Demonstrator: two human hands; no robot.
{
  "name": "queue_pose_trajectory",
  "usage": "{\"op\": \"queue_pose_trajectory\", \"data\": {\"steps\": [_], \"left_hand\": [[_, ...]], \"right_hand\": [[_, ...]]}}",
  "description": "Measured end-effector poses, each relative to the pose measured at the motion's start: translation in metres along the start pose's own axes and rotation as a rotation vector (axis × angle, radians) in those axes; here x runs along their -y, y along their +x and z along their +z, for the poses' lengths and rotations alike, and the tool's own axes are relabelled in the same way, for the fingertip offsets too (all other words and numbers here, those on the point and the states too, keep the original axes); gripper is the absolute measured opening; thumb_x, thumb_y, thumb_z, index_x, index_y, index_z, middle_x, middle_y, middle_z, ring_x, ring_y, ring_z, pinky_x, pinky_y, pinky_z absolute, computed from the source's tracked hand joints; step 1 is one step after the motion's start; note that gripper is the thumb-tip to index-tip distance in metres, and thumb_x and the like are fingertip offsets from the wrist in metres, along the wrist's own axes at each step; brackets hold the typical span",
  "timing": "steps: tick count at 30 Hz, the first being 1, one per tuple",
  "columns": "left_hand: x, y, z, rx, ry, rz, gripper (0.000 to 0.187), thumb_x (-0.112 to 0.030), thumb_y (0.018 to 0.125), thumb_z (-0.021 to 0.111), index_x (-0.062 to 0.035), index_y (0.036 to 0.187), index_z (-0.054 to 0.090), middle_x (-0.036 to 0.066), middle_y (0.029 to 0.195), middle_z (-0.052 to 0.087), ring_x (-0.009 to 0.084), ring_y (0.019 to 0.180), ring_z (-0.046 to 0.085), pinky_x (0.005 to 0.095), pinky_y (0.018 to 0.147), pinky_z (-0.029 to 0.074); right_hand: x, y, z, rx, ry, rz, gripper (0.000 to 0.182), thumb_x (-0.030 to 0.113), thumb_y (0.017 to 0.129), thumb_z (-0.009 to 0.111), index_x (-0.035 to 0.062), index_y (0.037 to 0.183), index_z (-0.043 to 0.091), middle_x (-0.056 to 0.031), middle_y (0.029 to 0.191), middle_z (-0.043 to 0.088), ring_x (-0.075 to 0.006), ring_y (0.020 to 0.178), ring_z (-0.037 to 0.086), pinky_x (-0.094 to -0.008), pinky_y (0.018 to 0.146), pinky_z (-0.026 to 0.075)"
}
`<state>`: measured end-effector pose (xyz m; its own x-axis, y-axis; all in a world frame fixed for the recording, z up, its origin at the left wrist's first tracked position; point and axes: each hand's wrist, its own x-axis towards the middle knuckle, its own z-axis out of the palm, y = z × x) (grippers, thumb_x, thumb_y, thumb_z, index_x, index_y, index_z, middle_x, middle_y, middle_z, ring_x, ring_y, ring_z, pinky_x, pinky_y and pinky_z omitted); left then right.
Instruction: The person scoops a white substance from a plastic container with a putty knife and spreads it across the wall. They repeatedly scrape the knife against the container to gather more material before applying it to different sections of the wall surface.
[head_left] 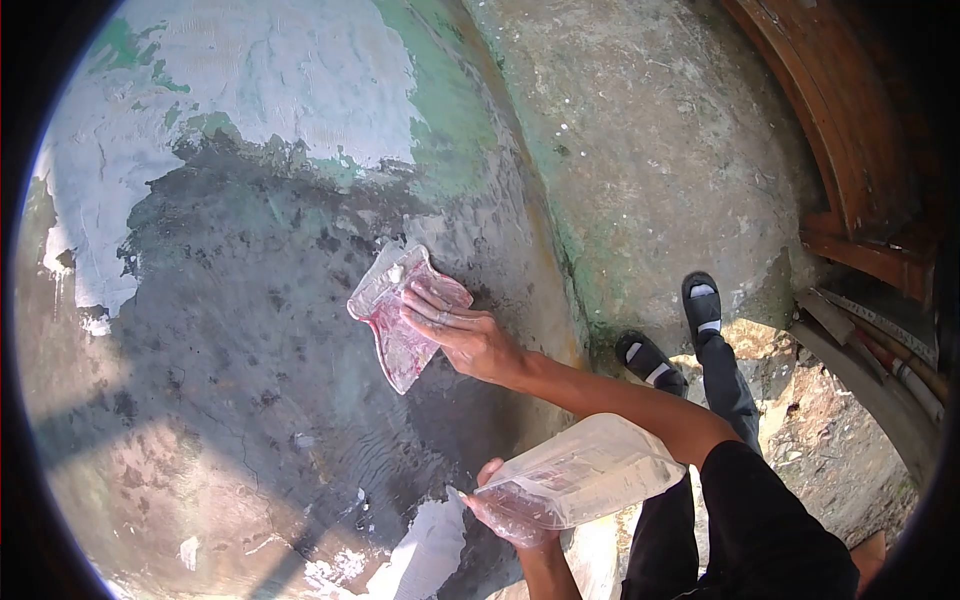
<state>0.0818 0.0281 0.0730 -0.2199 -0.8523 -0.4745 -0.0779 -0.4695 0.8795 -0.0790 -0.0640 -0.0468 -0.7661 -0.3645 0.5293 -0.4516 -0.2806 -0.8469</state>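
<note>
My right hand reaches across to the wall, its fingers pressed on a pinkish, putty-smeared plastic spreader. A pale strip runs along the spreader's upper left edge, with a small white lump on it. The spreader appears to lie against the bare grey part of the wall. Lower down, my left hand grips one end of a clear plastic tub, which is tilted and streaked with whitish residue. White smears coat the fingers of both hands.
White putty covers the upper wall over green paint, with another white patch low down. A concrete floor meets the wall. My sandalled feet stand near rubble; wooden furniture and stacked boards are at right.
</note>
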Motion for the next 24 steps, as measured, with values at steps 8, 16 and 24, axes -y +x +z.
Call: {"op": "queue_pose_trajectory", "data": {"steps": [8,16,24], "left_hand": [[0.003,0.001,-0.001,-0.017,0.05,-0.022,0.062,-0.067,0.091,0.035,-0.0111,0.112,0.051,0.012,0.104,0.056,0.0318,0.091,0.06,0.0478,0.072,0.054],[0.003,0.002,-0.002,0.038,-0.011,0.024,0.058,-0.064,0.092,0.04,-0.0105,0.111,0.052,0.011,0.104,0.057,0.031,0.089,0.061,0.0476,0.071,0.056],[0.005,0.002,0.007,0.012,0.116,0.041,0.066,-0.069,0.092,0.032,-0.0089,0.112,0.052,0.011,0.101,0.053,0.0293,0.091,0.058,0.0453,0.076,0.052]], "right_hand": [[0.013,-0.02,-0.047,0.036,0.011,-0.037,0.052,-0.01,0.073,0.058,0.005,0.123,0.061,-0.0106,0.124,0.062,-0.026,0.121,0.056,-0.0421,0.105,0.043],[-0.004,0.032,-0.008,-0.095,-0.08,0.0,0.062,-0.013,0.07,0.059,0.0021,0.13,0.055,-0.0154,0.131,0.057,-0.0292,0.125,0.052,-0.0429,0.109,0.04],[0.015,-0.027,-0.037,0.005,-0.03,-0.012,0.053,-0.009,0.072,0.06,0.0061,0.123,0.062,-0.0102,0.128,0.06,-0.0236,0.123,0.055,-0.0423,0.107,0.041]]}}
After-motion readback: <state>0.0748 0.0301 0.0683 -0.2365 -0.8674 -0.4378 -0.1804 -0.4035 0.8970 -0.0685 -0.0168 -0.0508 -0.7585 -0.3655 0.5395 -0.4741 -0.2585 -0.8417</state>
